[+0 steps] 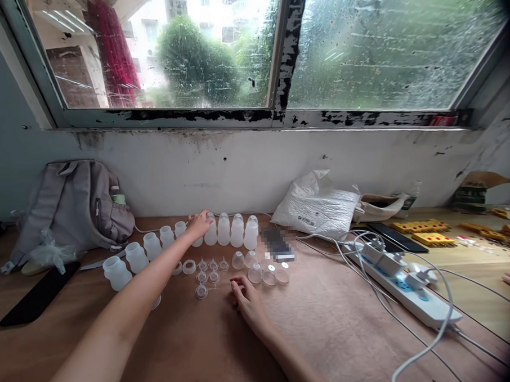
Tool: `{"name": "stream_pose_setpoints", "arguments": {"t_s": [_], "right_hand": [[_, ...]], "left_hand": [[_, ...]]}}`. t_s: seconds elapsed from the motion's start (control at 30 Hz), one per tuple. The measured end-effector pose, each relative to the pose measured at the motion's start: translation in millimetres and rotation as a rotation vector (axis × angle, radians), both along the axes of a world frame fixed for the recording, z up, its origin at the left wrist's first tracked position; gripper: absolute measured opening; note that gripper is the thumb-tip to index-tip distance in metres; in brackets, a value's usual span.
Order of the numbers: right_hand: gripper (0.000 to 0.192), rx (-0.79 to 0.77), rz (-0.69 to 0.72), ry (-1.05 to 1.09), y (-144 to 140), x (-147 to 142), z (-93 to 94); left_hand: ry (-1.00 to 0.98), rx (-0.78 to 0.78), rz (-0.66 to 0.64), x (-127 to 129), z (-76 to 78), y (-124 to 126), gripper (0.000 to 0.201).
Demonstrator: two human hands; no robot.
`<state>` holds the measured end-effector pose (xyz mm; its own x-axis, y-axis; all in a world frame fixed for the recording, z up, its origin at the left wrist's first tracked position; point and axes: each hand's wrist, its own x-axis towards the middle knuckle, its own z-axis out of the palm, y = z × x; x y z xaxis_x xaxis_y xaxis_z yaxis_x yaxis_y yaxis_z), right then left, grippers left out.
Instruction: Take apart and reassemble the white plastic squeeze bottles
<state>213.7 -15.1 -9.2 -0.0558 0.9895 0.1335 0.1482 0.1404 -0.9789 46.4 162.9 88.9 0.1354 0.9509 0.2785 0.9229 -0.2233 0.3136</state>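
left hand (200,223) closed on a translucent bottle (196,234) in the back row; right hand (245,299) loosely curled, empty, on the surface (320,334). risk: forearm sweeping neighbouring bottles (151,246), toppling them.

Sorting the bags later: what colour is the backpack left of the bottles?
Grey, a pale taupe-grey; the backpack leans against the wall, clearest in the head view.
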Motion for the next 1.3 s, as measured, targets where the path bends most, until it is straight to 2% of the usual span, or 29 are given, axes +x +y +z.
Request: {"name": "stream_pose_setpoints", "arguments": {"t_s": [0.17, 0.27, 0.37, 0.47, 0.53, 0.6, 0.7, 0.8, 0.93, 1.03, 1.1, 1.2, 1.3], "right_hand": [[0.028, -0.009, -0.008, 0.009, 0.0, -1.1, 2.1], [0.028, -0.017, -0.007, 0.010, -0.3, -1.6, 3.4], [0.026, -0.017, -0.006, -0.005, -1.0, -1.2, 3.8], [0.024, 0.005, -0.006, -0.046, -1.9, -0.4, 4.1], [0.020, 0.062, -0.026, -0.126, -1.5, -0.4, 4.2], [0.015, 0.151, -0.053, -0.248, 1.1, -1.7, 3.6], [0.013, 0.293, -0.060, -0.434, 10.6, -6.4, 0.6], [0.017, 0.374, -0.057, -0.603, 23.4, -14.3, -3.2], [0.025, 0.374, -0.050, -0.830, 32.6, -26.4, -5.4], [0.024, 0.379, -0.059, -0.926, 31.7, -32.1, -5.0], [0.019, 0.379, -0.077, -0.882, 30.0, -32.6, -3.6], [0.014, 0.370, -0.101, -0.651, 28.4, -28.7, 0.0], [0.014, 0.293, -0.062, -0.360, 26.7, -21.0, 3.6]], "left_hand": [[-0.001, 0.066, 0.002, 1.0, -7.4, -1.4, 0.033], [-0.009, 0.138, 0.005, 3.8, -8.0, -8.0, 0.041], [-0.014, 0.229, -0.008, 4.2, -4.3, -23.6, 0.049], [-0.001, 0.289, -0.057, -3.4, -5.6, -51.7, 0.042], [0.019, 0.301, -0.089, -13.8, -15.4, -75.3, 0.031], [0.039, 0.304, -0.089, -26.6, -33.1, -98.4, 0.021], [0.095, 0.323, 0.031, -44.1, -65.8, -124.1, 0.018], [0.116, 0.329, 0.109, -52.3, -90.4, -135.8, 0.015], [0.031, 0.371, 0.078, -49.5, -99.6, -135.6, 0.009], [-0.185, 0.414, 0.035, -41.5, -95.9, -135.3, 0.011], [-0.404, 0.415, 0.009, -34.1, -92.1, -141.0, 0.013], [-0.621, 0.393, -0.025, -20.9, -86.7, -159.2, 0.020], [-0.495, 0.433, -0.198, -9.5, -82.6, -179.0, 0.036]]}}
